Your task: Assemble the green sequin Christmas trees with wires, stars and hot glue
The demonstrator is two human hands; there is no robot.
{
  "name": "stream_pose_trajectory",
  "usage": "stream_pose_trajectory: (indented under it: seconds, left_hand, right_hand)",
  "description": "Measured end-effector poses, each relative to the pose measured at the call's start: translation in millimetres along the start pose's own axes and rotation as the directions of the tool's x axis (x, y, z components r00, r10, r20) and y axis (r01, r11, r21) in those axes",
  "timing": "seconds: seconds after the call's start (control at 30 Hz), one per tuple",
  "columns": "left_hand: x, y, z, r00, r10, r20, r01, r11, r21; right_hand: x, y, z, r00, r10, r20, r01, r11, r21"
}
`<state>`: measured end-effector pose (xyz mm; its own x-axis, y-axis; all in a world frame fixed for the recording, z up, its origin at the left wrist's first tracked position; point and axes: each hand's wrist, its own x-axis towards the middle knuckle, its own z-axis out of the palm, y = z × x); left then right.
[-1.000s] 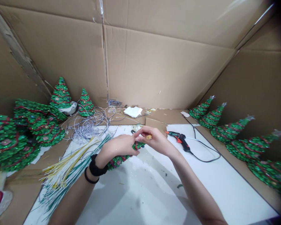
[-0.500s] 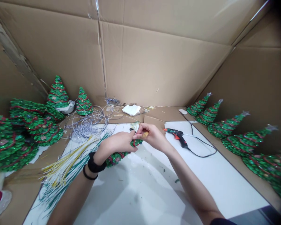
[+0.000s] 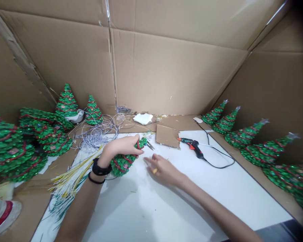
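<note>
Red-banded container [image 3: 13,215] sits nearest, bottom left, cut off by the edge, so no clue what's inside. Next, low over the white table [image 3: 242,195], the right hand [image 3: 165,170] has fingers curled round a tan stub [image 3: 155,170] (touching the tabletop? can't tell). Just left, a decorated Christmas tree [image 3: 121,165] leans over the table, left hand [image 3: 123,146] gripping its upper part. Garland's on, but I see no star up top, so I'd guess unfinished; the star-topped trees [image 3: 238,137] along the right look done. Way back left, two starless trees [image 3: 67,101] stand near a white bowl-like thing [image 3: 77,116], contents hidden.
</note>
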<state>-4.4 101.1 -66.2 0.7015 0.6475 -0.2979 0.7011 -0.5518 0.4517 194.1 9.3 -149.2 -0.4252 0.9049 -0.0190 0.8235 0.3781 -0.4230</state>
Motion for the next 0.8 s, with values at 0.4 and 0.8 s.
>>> stream_pose_trajectory:
  seconds: [0.4, 0.8]
  left_hand:
    - [-2, 1, 1.1, 1.000, -0.002, -0.012, 0.002, 0.999, 0.033]
    - [-1, 5, 3.9, 1.000, -0.008, -0.020, 0.009, 0.998, 0.066]
  right_hand:
    - [0, -13, 44, 0.999, 0.010, -0.040, -0.022, 0.957, -0.290]
    - [12, -24, 44, 0.995, 0.060, -0.081, -0.074, 0.981, -0.180]
